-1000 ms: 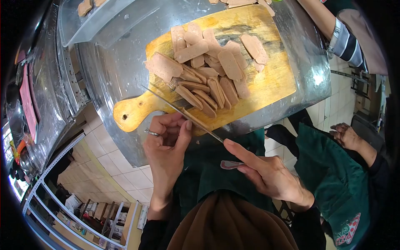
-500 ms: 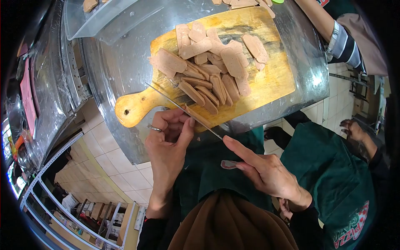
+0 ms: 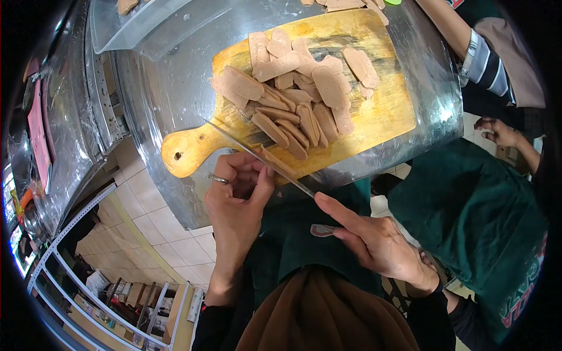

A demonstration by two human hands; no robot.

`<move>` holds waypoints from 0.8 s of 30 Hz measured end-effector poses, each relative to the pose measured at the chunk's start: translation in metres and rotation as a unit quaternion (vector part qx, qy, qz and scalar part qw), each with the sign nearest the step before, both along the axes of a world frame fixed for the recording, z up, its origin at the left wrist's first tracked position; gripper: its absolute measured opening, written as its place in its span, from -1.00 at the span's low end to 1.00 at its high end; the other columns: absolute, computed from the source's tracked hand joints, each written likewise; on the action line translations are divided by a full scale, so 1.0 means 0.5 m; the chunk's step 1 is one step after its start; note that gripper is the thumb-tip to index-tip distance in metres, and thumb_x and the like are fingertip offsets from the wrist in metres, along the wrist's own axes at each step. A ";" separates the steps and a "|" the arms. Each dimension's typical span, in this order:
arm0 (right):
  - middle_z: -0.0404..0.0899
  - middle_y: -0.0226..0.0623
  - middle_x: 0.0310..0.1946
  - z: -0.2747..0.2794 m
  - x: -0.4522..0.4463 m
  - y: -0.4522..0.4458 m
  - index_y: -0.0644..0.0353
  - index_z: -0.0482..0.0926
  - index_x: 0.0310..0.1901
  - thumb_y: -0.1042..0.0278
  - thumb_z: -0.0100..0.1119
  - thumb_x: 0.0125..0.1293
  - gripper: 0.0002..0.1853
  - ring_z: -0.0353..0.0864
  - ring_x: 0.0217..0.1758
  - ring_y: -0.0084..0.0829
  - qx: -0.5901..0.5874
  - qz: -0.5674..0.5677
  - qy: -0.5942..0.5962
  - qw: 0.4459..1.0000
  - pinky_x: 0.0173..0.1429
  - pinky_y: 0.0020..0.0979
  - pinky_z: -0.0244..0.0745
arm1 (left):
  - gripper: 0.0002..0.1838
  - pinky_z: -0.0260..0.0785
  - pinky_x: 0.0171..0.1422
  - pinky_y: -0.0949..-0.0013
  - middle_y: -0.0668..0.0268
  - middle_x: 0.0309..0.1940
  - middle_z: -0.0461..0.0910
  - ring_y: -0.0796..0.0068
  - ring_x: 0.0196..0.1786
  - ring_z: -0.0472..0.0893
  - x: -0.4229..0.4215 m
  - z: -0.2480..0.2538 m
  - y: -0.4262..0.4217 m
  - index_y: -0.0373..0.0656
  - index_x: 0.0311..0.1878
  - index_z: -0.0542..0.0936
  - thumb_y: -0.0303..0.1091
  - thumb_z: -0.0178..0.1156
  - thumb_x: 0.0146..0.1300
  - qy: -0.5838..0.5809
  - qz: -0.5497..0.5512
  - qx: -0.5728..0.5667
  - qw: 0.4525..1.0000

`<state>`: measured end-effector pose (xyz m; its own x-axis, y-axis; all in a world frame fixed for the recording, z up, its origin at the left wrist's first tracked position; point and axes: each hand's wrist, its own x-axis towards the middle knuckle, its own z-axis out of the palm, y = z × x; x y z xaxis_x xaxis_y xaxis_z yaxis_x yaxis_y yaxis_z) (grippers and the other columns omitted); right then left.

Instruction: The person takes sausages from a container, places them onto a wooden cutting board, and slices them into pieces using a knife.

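Observation:
My right hand (image 3: 377, 240) grips a knife (image 3: 240, 144), its forefinger stretched along the back; the handle is mostly hidden in the palm. The thin blade slants up and left across the near edge of a wooden cutting board (image 3: 380, 117). Beside the blade, my left hand (image 3: 234, 193), with a ring on one finger, is closed with thumb and fingertips on a piece of pinkish-brown sausage (image 3: 280, 163), partly hidden behind the blade. Many flat sausage slices (image 3: 331, 88) lie heaped and overlapping over the middle of the board.
The board lies on a metal table (image 3: 175, 88). A clear plastic tub (image 3: 146, 29) stands at the far left, and more slices (image 3: 345, 4) lie at the far edge. On the right are a co-worker's forearm (image 3: 445, 23) and another person in a green apron (image 3: 468, 222).
My hands and the knife hold almost the same place. At the right, the person in the green apron has shifted, and that person's hand is higher in the view.

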<state>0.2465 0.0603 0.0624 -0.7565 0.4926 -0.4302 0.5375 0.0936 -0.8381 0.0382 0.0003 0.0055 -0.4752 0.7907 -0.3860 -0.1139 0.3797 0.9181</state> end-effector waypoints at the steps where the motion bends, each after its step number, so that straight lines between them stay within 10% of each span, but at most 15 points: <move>1: 0.61 -0.05 -0.01 0.003 -0.002 0.001 0.02 0.17 0.51 0.53 0.16 0.37 -0.30 0.66 -0.20 0.02 -0.010 0.005 -0.016 1.000 -0.21 -0.17 0.57 | -0.80 0.50 -0.17 0.59 0.30 -0.28 0.65 0.66 -0.31 0.63 -0.001 -0.002 -0.001 -0.30 -0.03 0.49 -0.59 0.26 0.33 0.007 -0.004 0.001 1.000; 4: 0.44 -0.09 0.32 0.010 -0.007 0.003 0.19 0.28 0.44 0.64 0.13 0.33 -0.37 0.60 0.10 0.04 -0.039 0.010 -0.062 0.997 0.05 -0.20 0.62 | -0.81 0.50 -0.18 0.58 0.30 -0.29 0.65 0.66 -0.31 0.63 -0.003 -0.007 -0.002 -0.29 -0.04 0.49 -0.59 0.26 0.33 0.017 -0.009 0.001 1.000; 24: 0.47 -0.08 0.29 0.015 -0.013 0.007 0.19 0.33 0.41 0.67 0.17 0.28 -0.36 0.66 -0.10 0.08 -0.017 0.005 -0.063 0.998 -0.12 -0.24 0.63 | -0.80 0.50 -0.19 0.58 0.31 -0.31 0.65 0.66 -0.32 0.63 -0.003 -0.012 -0.001 -0.28 -0.06 0.50 -0.57 0.30 0.31 0.023 -0.009 0.006 1.000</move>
<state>0.2398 0.0636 0.0698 -0.7000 0.4691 -0.5385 0.6377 0.0712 -0.7670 0.0366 -0.0004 -0.0005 -0.4773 0.8039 -0.3549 -0.0641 0.3709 0.9264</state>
